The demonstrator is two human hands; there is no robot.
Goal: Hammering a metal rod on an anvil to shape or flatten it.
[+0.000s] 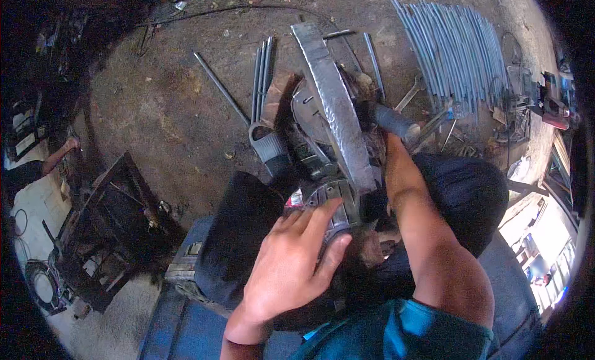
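A round-bodied grey machine (334, 202), perhaps a power tool, sits between my knees. Above it my left hand (285, 267) has its thumb and index finger spread around the housing; whether it touches is unclear, and the other fingers are partly hidden. A long flat metal bar (334, 99) with a shiny, rough edge slants away from the machine. My right forearm reaches forward along the bar's right side, and my right hand (389, 150) is mostly hidden there. Behind the bar is a rounded metal part (310, 112), partly covered.
Many grey rods (455, 56) lie side by side at far right, near a wrench (409, 94). More rods (261, 78) lie ahead of my left foot (268, 146). A dark metal frame (114, 230) stands at left. Another person's arm (59, 156) shows at the left edge.
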